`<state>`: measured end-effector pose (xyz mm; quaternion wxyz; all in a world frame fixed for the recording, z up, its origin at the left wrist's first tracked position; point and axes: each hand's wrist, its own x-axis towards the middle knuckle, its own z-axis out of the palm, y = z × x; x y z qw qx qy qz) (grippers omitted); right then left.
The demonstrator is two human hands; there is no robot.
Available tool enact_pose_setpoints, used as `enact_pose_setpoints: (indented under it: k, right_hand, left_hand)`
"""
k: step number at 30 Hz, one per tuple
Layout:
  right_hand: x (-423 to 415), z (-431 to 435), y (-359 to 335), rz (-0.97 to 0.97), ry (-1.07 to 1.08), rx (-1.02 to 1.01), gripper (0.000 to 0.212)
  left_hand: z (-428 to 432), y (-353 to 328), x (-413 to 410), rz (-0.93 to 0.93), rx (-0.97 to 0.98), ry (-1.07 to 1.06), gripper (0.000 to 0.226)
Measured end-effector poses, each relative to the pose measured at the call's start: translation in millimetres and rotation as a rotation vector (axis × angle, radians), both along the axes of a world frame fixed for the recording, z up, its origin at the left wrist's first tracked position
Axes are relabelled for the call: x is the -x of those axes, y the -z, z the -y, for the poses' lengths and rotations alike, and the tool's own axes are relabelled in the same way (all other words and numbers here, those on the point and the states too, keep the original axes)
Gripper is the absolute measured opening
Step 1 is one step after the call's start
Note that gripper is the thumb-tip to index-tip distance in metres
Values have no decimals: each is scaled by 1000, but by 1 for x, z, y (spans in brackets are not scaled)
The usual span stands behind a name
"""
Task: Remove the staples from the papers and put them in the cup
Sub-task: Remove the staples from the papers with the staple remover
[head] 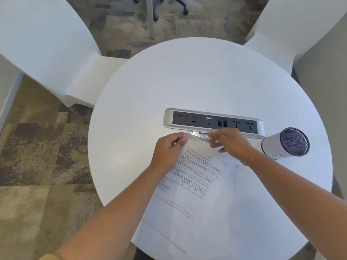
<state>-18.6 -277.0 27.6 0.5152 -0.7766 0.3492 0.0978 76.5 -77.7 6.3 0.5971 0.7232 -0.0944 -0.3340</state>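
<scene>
Head view, looking down on a round white table (187, 81). My left hand (169, 151), at about 6 o'clock of the table's centre, has its fingers curled and pinches the far corner of the papers (191, 177) between thumb and fingers. My right hand (232, 145), just to the 3 o'clock side of the left, has its fingers curled together on one end of a slim silvery metal tool (200, 134); motion blur hides how the fingertips lie. The tool points toward 9 o'clock and its tip reaches the pinched corner, just beside my left thumb. The papers, printed with lines of text and ruled fields, lie aslant on the table from that corner down toward the 6 o'clock rim, partly under both forearms. No staple can be made out at this size. The cup (285, 143), a cylinder wrapped in white paper with dark mesh showing inside its mouth, stands on the table at 3 o'clock, near my right wrist but apart from it and from the papers. A grey socket panel (214, 121) is set into the table's middle, just beyond both hands. White chairs stand off the table at 10 o'clock (47, 44) and at 1 o'clock (293, 25), on patterned carpet (37, 147).
</scene>
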Motion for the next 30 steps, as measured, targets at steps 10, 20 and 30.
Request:
enact_pose_setpoints:
  k: [10, 20, 30]
  right_hand:
    - [-7, 28, 44, -125, -331, 644, 47]
    - [-3, 29, 46, 51, -199, 470, 38]
    - [-10, 21, 4, 418, 134, -112, 37]
  left_hand:
    - [2, 28, -9, -74, 33, -79, 16]
    - [6, 33, -9, -46, 64, -47, 30]
    - [10, 27, -7, -92, 14, -171, 10]
